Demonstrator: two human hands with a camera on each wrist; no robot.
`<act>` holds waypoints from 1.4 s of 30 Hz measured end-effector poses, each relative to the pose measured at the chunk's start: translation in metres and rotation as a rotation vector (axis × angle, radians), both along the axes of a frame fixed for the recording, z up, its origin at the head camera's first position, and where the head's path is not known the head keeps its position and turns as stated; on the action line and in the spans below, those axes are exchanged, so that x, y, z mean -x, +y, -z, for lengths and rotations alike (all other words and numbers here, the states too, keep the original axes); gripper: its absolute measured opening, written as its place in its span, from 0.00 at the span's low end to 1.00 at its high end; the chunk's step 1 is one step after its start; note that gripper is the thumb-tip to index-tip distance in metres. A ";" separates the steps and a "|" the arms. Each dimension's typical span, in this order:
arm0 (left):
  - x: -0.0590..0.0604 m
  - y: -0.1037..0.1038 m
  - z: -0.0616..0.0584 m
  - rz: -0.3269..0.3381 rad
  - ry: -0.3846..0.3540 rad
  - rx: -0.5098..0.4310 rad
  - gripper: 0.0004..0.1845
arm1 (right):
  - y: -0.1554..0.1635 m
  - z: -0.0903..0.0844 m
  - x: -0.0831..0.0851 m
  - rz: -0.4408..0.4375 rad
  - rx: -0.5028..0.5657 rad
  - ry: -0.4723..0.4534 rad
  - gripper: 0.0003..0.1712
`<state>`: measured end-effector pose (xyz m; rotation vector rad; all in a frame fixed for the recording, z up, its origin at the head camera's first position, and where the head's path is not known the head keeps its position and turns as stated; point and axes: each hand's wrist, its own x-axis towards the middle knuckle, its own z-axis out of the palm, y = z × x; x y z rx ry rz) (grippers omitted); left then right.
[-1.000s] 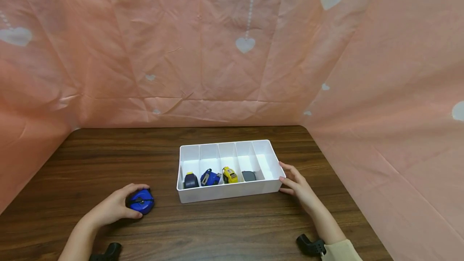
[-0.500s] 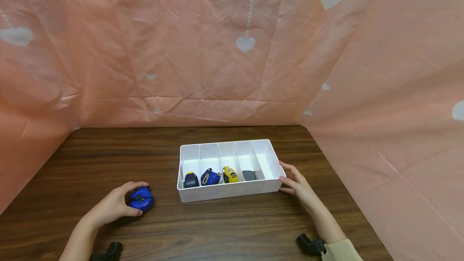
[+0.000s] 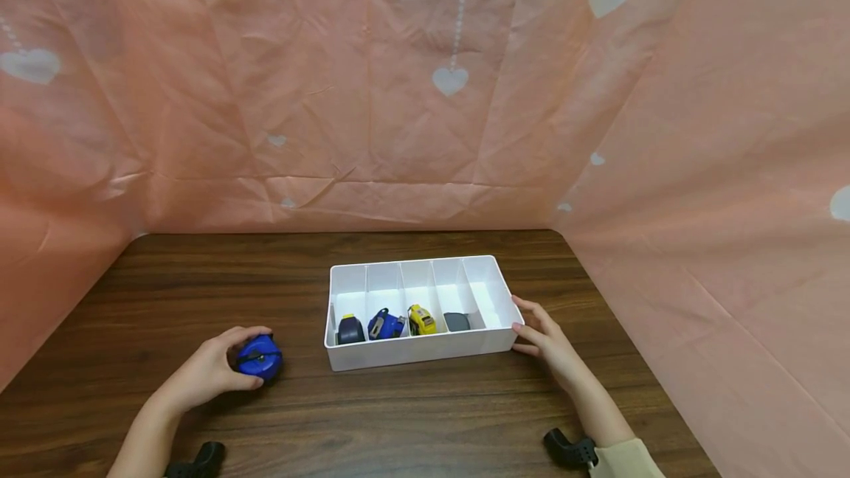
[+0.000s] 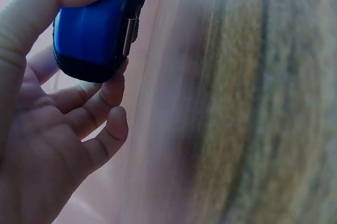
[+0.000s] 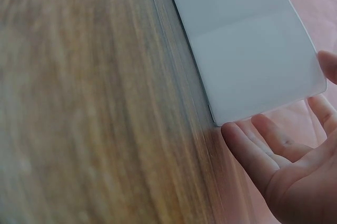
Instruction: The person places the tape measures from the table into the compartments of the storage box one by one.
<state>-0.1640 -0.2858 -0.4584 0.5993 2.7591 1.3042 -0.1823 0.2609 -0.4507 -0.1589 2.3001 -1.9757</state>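
My left hand (image 3: pixel 214 366) pinches a blue tape measure (image 3: pixel 261 357) between thumb and fingers, left of a white divided box (image 3: pixel 418 349). In the left wrist view the tape measure (image 4: pixel 89 31) shows a black lower edge, a metal end hook and a black strap; the lower fingers curl loosely beneath it. My right hand (image 3: pixel 550 344) rests its fingertips against the box's right end, thumb near the front corner. In the right wrist view those fingers (image 5: pixel 247 153) touch the white end wall (image 5: pixel 253 55) without wrapping round it.
Inside the box, in separate compartments, lie a dark tape measure (image 3: pixel 350 330), a blue one (image 3: pixel 387 325), a yellow one (image 3: pixel 421 321) and a grey case (image 3: pixel 456 322). Pink cloth (image 3: pixel 398 131) hangs behind and beside the wooden table (image 3: pixel 398 419).
My left hand and the blue tape measure have shifted slightly upward in the head view. The right hand and the box have stayed in place.
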 end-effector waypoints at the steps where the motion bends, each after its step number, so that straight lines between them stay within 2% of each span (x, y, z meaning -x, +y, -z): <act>1: 0.000 0.000 0.000 0.000 -0.003 -0.007 0.40 | 0.000 0.000 0.000 -0.001 0.000 -0.001 0.32; 7: 0.000 0.002 -0.006 -0.006 0.010 -0.022 0.40 | 0.000 0.000 0.000 -0.003 -0.004 -0.008 0.32; 16: 0.003 0.007 -0.016 -0.026 0.075 0.021 0.39 | 0.000 -0.001 0.000 -0.001 0.002 -0.010 0.32; 33: 0.009 0.019 -0.025 -0.025 0.156 0.029 0.39 | -0.001 -0.001 -0.001 -0.003 -0.006 -0.011 0.32; 42: 0.014 0.028 -0.030 -0.029 0.144 0.018 0.39 | 0.000 -0.002 -0.001 -0.008 -0.010 -0.013 0.32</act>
